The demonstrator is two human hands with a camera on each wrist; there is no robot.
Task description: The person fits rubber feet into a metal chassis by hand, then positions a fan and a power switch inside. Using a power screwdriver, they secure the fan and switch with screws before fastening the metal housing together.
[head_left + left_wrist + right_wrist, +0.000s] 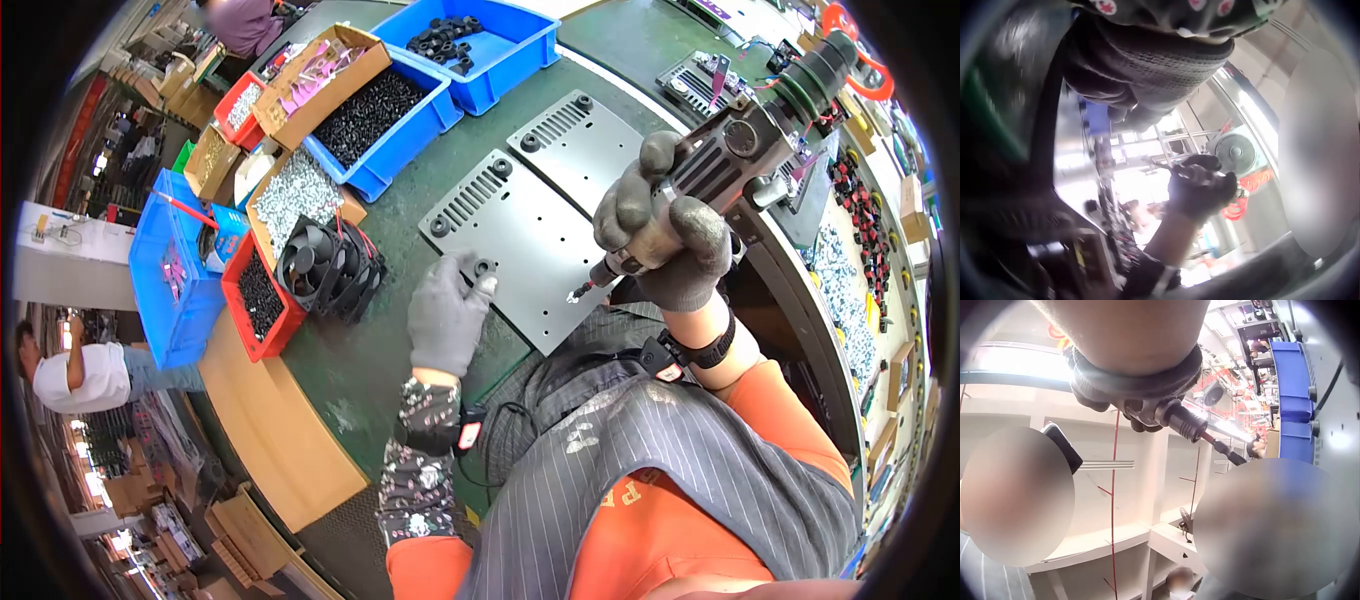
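My gloved left hand (447, 315) pinches a round black rubber foot (484, 268) between thumb and forefinger, at the left edge of a grey metal panel (520, 235). Two similar feet sit at that panel's far end, near its row of slots. My gloved right hand (668, 225) grips a power screwdriver (715, 165) above the panel's right side, its bit pointing down and left. At the bit's tip is a small shiny screw (575, 296). The right wrist view shows the screwdriver's collar and bit (1213, 442); in the left wrist view, the left glove (1141, 69) hides the foot.
A second grey panel (585, 150) lies beyond the first. To the left stand a black fan (325, 265), a red bin (262, 305) of black parts, a carton of silvery screws (300, 195) and blue bins (370, 185). Hoses and assembled units crowd the right.
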